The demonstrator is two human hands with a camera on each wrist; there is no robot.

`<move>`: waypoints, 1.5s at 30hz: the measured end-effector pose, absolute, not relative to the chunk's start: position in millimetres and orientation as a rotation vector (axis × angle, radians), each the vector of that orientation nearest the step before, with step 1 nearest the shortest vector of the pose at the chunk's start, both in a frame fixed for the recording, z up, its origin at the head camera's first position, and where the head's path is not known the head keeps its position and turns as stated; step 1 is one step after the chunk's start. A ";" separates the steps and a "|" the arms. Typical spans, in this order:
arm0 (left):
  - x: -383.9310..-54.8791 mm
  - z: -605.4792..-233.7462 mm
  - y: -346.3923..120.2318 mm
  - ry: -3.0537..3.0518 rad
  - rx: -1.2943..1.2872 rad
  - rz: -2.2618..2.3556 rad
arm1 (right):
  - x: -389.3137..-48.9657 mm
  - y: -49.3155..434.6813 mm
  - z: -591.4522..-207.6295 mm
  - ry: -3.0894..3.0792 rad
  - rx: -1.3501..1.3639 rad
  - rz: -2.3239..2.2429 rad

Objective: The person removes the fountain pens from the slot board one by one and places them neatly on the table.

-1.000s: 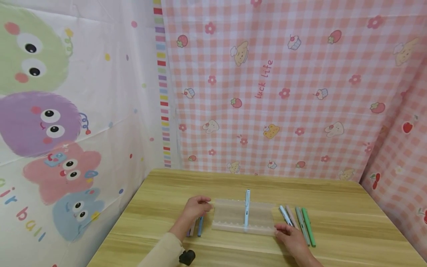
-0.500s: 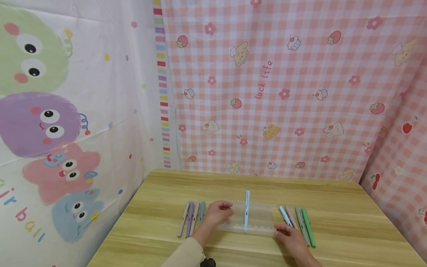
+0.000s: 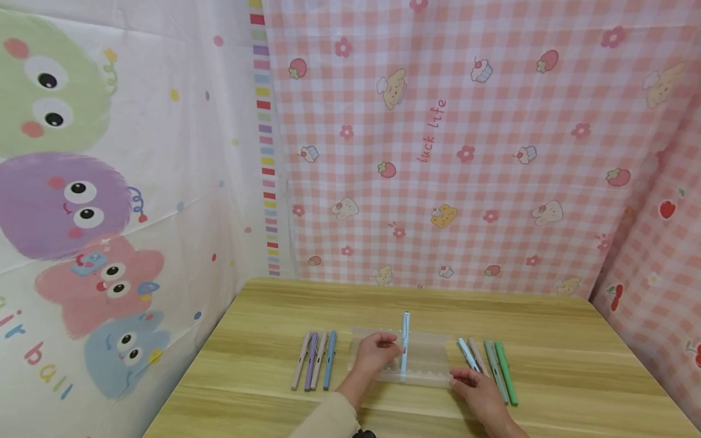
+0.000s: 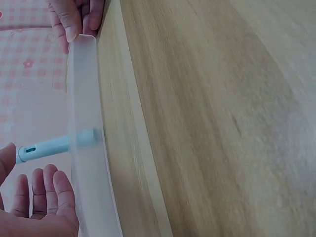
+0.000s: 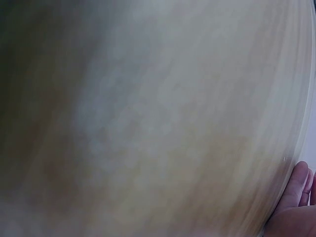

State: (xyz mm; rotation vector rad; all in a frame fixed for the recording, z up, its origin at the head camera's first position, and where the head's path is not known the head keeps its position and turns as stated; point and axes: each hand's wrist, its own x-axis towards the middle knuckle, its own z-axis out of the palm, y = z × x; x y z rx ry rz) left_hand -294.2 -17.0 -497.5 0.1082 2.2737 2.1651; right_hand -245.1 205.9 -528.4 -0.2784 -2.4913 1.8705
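A clear plastic pen rack (image 3: 429,353) with notched edges lies mid-table, and a light blue pen (image 3: 406,328) rests across it. My left hand (image 3: 378,353) reaches over the rack's left part, fingertips right beside the pen. In the left wrist view, the thumb (image 4: 7,160) overlaps the upper part of the light blue pen (image 4: 49,147), while the other fingers extend loosely below it. My right hand (image 3: 479,392) grips the rack's near right corner between thumb and fingers. Only part of the right hand (image 5: 291,205) shows in the right wrist view.
Left of the rack lie several pens, among them a purple pen (image 3: 311,362) and a blue pen (image 3: 330,360). On the right are a green pen (image 3: 506,372), a grey-green pen (image 3: 495,372) and others, partly behind my right hand. Patterned cloths hang behind the wooden table (image 3: 263,310).
My left hand has moved right, from the rack's left end to the light blue pen, uncovering the pens on the left. My right hand stays at the rack's corner.
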 end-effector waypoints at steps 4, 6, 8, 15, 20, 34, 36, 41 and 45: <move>-294.7 -498.8 -11.7 2.258 0.115 2.192 | -245.4 205.9 -528.5 -2.494 -0.271 1.868; -295.2 -499.0 -9.4 2.256 0.113 2.204 | -245.5 206.1 -528.9 -2.495 -0.272 1.863; -296.0 -499.2 -7.3 2.257 0.110 2.210 | -245.5 206.4 -529.5 -2.493 -0.270 1.860; -298.1 -499.8 -0.5 2.300 0.074 2.186 | -245.3 206.7 -529.7 -2.488 -0.263 1.870; -297.9 -498.3 2.6 2.286 0.035 2.190 | -244.3 206.7 -528.2 -2.488 -0.271 1.880; -297.7 -498.7 2.7 2.316 0.057 2.154 | -245.2 206.3 -529.4 -2.495 -0.293 1.883; -297.4 -498.4 2.6 2.326 0.093 2.158 | -245.3 206.0 -529.4 -2.493 -0.290 1.879; -296.4 -489.8 2.1 2.330 0.184 2.183 | -244.5 205.3 -528.0 -2.490 -0.279 1.870; -296.3 -478.6 0.1 2.294 0.201 2.203 | -243.8 205.3 -527.4 -2.488 -0.285 1.868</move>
